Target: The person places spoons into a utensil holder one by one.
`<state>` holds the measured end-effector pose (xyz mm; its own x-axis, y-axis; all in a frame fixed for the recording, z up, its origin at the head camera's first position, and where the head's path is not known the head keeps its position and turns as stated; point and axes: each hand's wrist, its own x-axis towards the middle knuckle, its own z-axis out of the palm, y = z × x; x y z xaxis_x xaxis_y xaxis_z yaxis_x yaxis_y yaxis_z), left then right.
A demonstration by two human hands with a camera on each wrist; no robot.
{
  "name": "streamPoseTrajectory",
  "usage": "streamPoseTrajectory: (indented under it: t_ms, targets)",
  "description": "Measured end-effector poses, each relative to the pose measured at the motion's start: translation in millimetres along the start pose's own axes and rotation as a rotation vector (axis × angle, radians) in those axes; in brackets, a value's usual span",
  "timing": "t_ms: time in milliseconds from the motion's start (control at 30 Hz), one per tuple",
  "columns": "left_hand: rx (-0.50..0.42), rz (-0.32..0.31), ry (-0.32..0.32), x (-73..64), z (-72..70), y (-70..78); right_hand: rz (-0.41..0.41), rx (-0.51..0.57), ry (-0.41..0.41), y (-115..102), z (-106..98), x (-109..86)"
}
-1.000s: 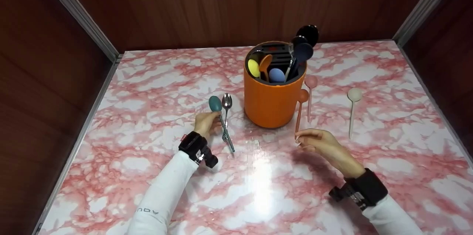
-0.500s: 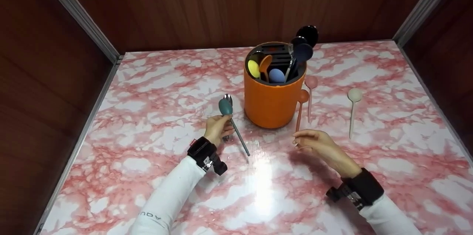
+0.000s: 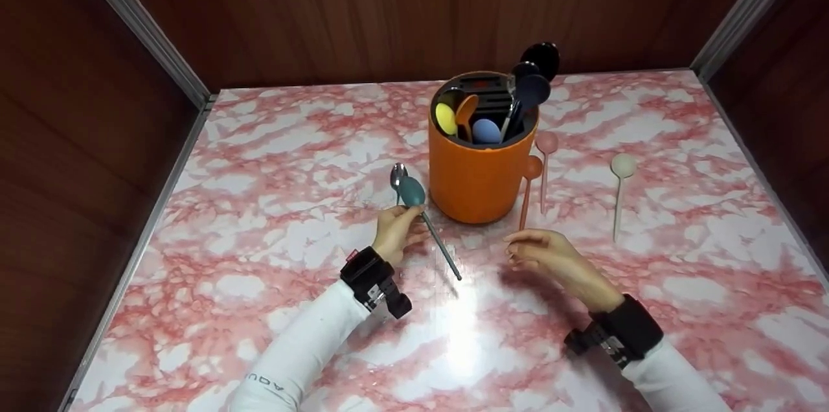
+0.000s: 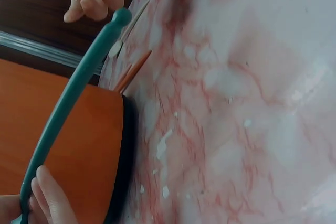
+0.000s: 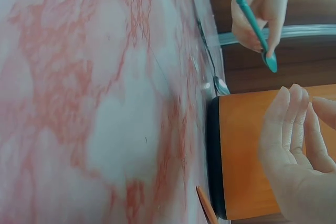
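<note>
My left hand (image 3: pixel 394 230) pinches a teal spoon (image 3: pixel 412 192) at the neck, just below its bowl. The handle (image 4: pixel 73 87) slants down to the right, raised over the marbled tabletop. Partly behind that hand lies a metal spoon (image 3: pixel 397 172). My right hand (image 3: pixel 558 263) hovers in front of an orange spoon (image 3: pixel 532 168), its fingers loosely bent and nothing between them, as the right wrist view also shows. Between and beyond both hands stands an orange cylindrical utensil holder (image 3: pixel 475 185) with a black slotted insert.
Yellow (image 3: pixel 445 118), orange and blue spoons stand in the holder, with several dark utensils (image 3: pixel 534 89) rising at its right. A pink spoon (image 3: pixel 546 142) and a cream spoon (image 3: pixel 623 166) lie to the right. Wooden panels (image 3: pixel 363 10) wall the table in.
My left hand has carried the teal spoon to the right, past the metal spoon and closer to the holder. My right hand has drifted slightly left.
</note>
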<state>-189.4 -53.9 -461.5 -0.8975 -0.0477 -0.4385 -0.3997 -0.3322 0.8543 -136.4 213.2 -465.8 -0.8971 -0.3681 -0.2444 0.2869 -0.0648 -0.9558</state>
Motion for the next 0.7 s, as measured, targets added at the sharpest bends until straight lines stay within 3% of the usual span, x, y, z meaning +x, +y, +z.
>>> streamPoseTrajectory:
  t_ms: [700]
  targets:
    - [-0.099,0.070,-0.038,-22.4,20.3,-8.7,0.017,-0.017,-0.086,3,12,4.2]
